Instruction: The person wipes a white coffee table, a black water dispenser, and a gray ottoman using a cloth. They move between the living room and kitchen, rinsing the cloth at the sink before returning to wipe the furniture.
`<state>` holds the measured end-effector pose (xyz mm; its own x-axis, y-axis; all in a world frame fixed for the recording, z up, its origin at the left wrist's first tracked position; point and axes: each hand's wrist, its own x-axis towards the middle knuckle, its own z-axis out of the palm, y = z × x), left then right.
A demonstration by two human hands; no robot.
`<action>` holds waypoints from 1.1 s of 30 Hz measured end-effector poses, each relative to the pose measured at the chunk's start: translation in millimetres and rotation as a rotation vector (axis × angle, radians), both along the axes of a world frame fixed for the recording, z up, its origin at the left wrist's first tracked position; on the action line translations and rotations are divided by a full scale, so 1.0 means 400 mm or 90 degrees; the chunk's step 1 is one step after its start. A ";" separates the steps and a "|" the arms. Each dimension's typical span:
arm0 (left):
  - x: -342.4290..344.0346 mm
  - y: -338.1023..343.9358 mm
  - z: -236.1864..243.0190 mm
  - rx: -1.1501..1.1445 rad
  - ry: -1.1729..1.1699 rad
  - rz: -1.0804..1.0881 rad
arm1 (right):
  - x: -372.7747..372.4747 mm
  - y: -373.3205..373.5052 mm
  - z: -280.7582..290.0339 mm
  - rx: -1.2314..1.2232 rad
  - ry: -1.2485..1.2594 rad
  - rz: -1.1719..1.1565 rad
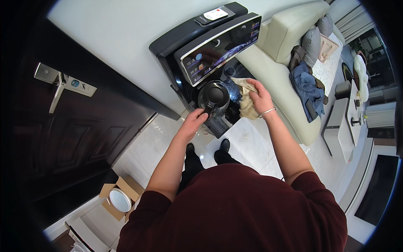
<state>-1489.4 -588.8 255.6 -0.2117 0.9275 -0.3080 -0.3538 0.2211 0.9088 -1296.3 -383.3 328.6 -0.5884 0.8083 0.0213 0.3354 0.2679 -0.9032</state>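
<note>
Beige cloth (248, 105) hangs crumpled from the right hand (261, 98), whose grip is closed on its upper part; some fingertips are lost behind the folds. To its left, the left hand (195, 125) has its grip wrapped around the dark handle of a kettle (215, 93), with the undersides of the fingers out of sight. Seen from above, the kettle shows mostly its round black lid; its base is hidden, so I cannot tell whether it rests on the black appliance (178, 35) or is held just above. Dark surfaces and glare blur where the clear wall ends.

On the appliance's far side, a tilted screen (222, 46) covers part of the body behind it. At the near end lies a ribbed grid (218, 127). Right of the appliance stands a cream sofa (270, 84), bearing a heaped blue garment (305, 86) whose shape is unclear. The dark door (84, 122) on the left fades into the black rim.
</note>
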 end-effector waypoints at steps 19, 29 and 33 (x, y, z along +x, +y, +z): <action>-0.024 -0.007 -0.022 0.099 0.117 -0.091 | -0.177 -0.036 0.093 0.653 -0.420 0.383; -0.024 0.000 -0.006 0.067 0.184 -0.113 | -0.111 -0.129 0.099 0.466 -0.385 0.302; -0.029 -0.001 -0.006 0.042 0.218 -0.126 | -0.130 -0.068 0.098 0.350 -0.268 0.232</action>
<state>-1500.9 -589.2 253.2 -0.1063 0.9762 -0.1892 0.0153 0.1919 0.9813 -1348.3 -410.5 367.9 -0.8620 0.5007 0.0788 0.4252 0.7990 -0.4252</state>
